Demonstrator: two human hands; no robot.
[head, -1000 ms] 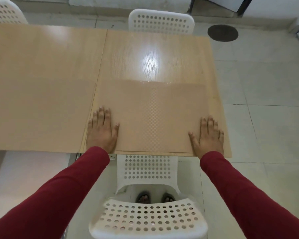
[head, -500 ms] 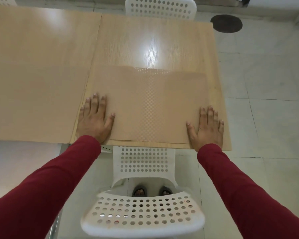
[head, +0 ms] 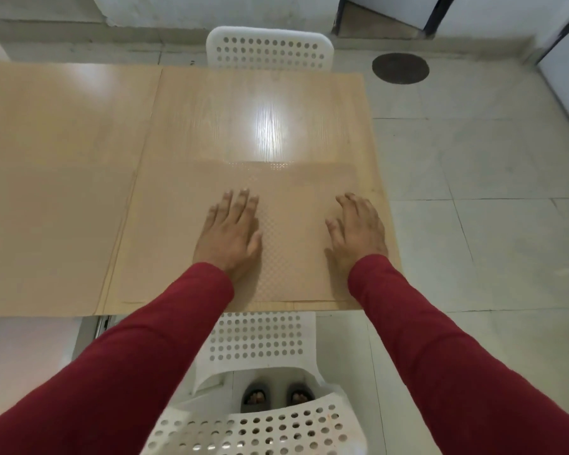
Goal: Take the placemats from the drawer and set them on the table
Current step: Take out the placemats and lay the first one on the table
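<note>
A tan placemat (head: pixel 293 205) with a dotted weave lies flat on the near half of the light wooden table (head: pixel 260 103), almost the same colour as the wood. My left hand (head: pixel 232 233) rests palm down on the mat left of its middle, fingers close together. My right hand (head: pixel 355 231) lies flat near the mat's right side, fingers slightly spread. Neither hand grips anything. Red sleeves cover both arms. No drawer is in view.
A second table (head: pixel 56 178) butts against the left side. A white perforated chair (head: pixel 260 389) stands between me and the table; another white chair (head: pixel 270 50) is at the far side. Tiled floor with a round drain cover (head: pixel 400 68) lies to the right.
Both hands have slid inward from the mat's near corners toward its middle, the left one furthest. The camera view has shifted so the table sits lower in the frame.
</note>
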